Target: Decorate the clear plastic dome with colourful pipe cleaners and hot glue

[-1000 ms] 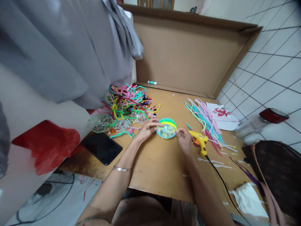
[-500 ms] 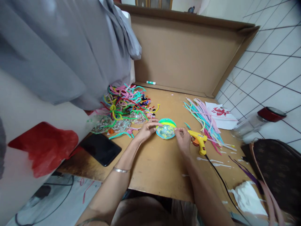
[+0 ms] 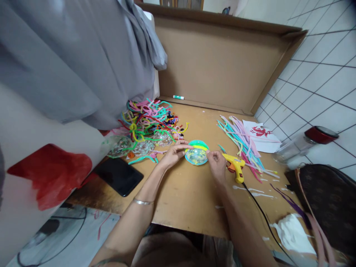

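Observation:
A clear plastic dome (image 3: 197,154) filled with small coloured bits, its rim wrapped in green, yellow and blue pipe cleaner, rests on the cardboard table (image 3: 189,193). My left hand (image 3: 174,152) grips its left side with fingers over the top edge. My right hand (image 3: 216,163) pinches the right edge of the rim. A yellow glue gun (image 3: 236,165) lies just right of my right hand.
A tangled heap of coloured pipe cleaners (image 3: 150,118) and clear domes (image 3: 122,145) lie at left. Straight pipe cleaners (image 3: 241,142) and a printed paper (image 3: 261,135) lie at right. A black phone (image 3: 119,176), a red-lidded jar (image 3: 303,146), a brown bag (image 3: 325,200) and tissue (image 3: 293,233) surround the work spot.
Both hands stay on the dome; my right hand's fingers have shifted slightly along its right rim. The view has barely moved.

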### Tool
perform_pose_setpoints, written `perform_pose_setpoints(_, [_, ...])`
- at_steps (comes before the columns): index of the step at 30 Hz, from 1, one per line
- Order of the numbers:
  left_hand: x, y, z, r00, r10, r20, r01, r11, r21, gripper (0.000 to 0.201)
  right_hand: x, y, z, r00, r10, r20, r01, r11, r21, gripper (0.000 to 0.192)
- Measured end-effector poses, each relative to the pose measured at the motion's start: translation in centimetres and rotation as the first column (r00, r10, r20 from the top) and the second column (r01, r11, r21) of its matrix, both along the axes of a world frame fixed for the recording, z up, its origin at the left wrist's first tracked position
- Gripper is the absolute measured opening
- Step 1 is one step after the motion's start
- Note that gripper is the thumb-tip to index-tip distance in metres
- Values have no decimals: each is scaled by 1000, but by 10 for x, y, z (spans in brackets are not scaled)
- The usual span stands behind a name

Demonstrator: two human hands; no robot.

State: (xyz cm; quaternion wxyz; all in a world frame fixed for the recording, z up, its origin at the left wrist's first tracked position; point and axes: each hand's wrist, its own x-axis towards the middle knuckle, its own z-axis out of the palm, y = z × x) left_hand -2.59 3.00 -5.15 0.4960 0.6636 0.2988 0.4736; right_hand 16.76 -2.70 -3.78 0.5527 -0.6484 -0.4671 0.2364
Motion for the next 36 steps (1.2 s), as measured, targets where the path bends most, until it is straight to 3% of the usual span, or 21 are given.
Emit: perform_pose_setpoints(36, [0, 1, 2, 999, -39, -30, 40, 999, 19, 29, 3, 6, -6, 998, -24, -53, 26, 999, 27, 39])
